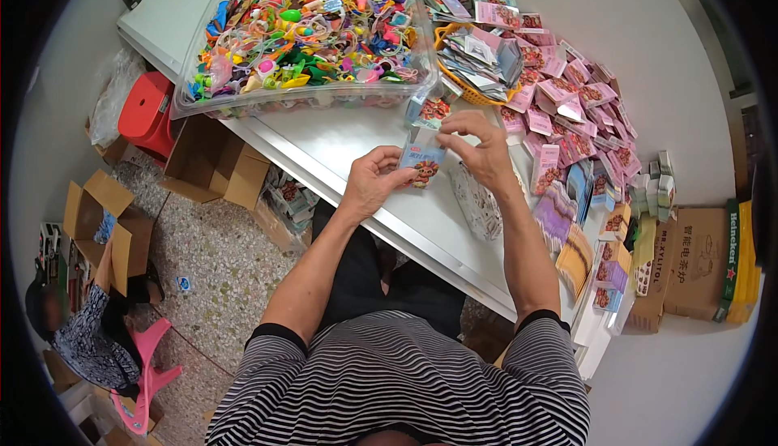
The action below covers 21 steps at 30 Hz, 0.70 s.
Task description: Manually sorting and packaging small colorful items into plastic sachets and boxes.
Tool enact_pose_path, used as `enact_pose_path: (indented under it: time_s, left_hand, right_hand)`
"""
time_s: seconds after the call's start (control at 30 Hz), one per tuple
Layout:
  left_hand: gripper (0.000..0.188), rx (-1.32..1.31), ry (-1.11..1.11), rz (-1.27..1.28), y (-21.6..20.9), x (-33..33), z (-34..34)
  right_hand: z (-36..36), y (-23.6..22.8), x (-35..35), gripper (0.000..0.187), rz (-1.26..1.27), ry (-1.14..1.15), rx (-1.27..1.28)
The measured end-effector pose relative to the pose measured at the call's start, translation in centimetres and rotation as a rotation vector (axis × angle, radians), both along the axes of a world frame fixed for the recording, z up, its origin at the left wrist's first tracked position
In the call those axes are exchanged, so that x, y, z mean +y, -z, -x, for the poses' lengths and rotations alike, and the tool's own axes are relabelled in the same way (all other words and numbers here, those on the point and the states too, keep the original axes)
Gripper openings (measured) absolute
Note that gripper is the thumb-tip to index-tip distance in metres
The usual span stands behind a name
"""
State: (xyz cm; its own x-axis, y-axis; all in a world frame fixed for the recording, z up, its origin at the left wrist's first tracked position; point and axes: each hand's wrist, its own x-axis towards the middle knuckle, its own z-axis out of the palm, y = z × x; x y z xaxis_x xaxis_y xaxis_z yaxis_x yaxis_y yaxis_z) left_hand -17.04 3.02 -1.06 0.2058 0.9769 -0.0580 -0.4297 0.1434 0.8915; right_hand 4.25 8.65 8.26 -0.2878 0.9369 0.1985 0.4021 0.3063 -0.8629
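Observation:
My left hand (375,181) grips a small light-blue carton (422,159) with a printed picture on its front, holding it upright over the white table (324,134). Its top flap appears raised. At the carton's upper right, my right hand (478,145) has its fingers curled in a pinch; anything between the fingertips is too small to make out. Just behind the carton is another blue printed box (429,110). Under my right forearm lies a pale patterned bundle (478,199).
A clear plastic tub (300,96) heaped with small colourful toys stands at the back. Beside it are an orange basket (470,89) of cards and a pile of pink boxes (559,114). At left are a red stool (147,112), open cartons (198,158) and another person (93,341).

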Motion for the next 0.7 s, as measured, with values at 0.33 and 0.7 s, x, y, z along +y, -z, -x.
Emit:
enact_pose_path:
  time_s: [0.33, 0.7]
  left_hand:
    - [0.035, 0.015, -0.068, -0.035, 0.6, -0.1, -0.1]
    - [0.036, -0.001, -0.056, -0.018, 1.0, -0.4, 1.0]
  right_hand:
    - [2.9, -2.8, 1.2, 0.014, -0.324, 0.029, -0.135]
    - [11.0, -2.7, 15.0, 0.023, -0.716, -0.13, -0.845]
